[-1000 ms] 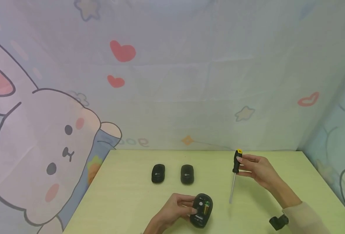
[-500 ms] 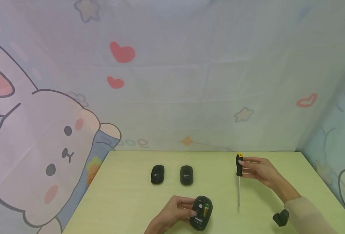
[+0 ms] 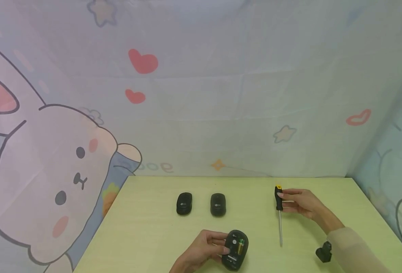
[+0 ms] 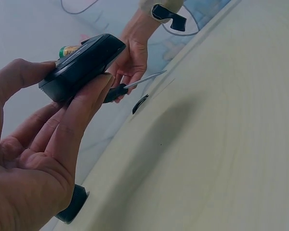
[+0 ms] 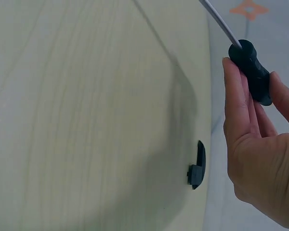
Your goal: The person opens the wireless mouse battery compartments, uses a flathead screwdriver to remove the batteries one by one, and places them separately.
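My left hand (image 3: 205,248) holds a black computer mouse (image 3: 235,251) between thumb and fingers. Its underside faces up, and a gold and green battery (image 3: 240,246) shows in the uncovered compartment. In the left wrist view the mouse (image 4: 82,67) is raised well off the table. My right hand (image 3: 299,203) grips a screwdriver (image 3: 279,199) by its black, yellow-capped handle, shaft pointing down and towards the front of the table. The right wrist view shows thumb and fingers around that handle (image 5: 253,74), with the shaft's tip out of frame.
Two more black mice, one on the left (image 3: 184,203) and one nearer the middle (image 3: 218,204), lie top up on the pale yellow table (image 3: 146,235). A small curved black piece (image 5: 197,166) lies near the table edge in the right wrist view. A printed cloth (image 3: 201,113) hangs behind.
The screwdriver has come down a little towards the front, and its tip has swung to the right. My left hand and its mouse have shifted only slightly.
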Available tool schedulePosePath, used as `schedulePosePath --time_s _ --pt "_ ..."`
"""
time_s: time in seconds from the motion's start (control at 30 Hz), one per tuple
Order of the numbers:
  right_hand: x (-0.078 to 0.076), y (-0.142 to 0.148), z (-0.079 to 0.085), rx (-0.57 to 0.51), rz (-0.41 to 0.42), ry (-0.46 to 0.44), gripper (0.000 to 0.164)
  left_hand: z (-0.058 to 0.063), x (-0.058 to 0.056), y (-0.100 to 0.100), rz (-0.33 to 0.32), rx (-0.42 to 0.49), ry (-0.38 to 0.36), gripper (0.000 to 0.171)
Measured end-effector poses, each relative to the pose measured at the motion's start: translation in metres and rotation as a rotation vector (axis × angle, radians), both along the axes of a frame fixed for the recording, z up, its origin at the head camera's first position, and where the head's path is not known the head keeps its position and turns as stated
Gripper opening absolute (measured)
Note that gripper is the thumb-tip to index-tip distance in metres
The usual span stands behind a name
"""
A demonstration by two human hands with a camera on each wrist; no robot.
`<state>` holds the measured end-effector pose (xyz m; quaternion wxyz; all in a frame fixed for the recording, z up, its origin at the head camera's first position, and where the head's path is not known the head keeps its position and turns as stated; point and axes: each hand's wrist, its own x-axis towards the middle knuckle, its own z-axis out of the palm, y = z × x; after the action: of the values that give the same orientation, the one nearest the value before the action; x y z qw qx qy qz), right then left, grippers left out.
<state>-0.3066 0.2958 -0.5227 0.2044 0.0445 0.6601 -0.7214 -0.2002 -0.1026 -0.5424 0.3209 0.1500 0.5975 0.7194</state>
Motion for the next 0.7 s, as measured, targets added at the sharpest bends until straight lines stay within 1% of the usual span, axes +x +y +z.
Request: schedulePosePath --time_s 0.27,0.47,0.7 --pt "-0.003 -0.002 -0.008 0.028 -0.001 -0.005 0.075 -0.002 0.000 -0.001 0.008 0.005 -0.011 0.050" --pt "-0.007 0.001 -0.013 0.030 -0.007 -0.005 0.068 -0.003 -0.001 -0.002 -0.006 0.009 -0.017 0.051" --pt "-0.010 0.000 -0.018 0.067 -0.006 -0.002 0.062 -0.005 -0.002 -0.004 -0.019 0.040 -0.029 0.051"
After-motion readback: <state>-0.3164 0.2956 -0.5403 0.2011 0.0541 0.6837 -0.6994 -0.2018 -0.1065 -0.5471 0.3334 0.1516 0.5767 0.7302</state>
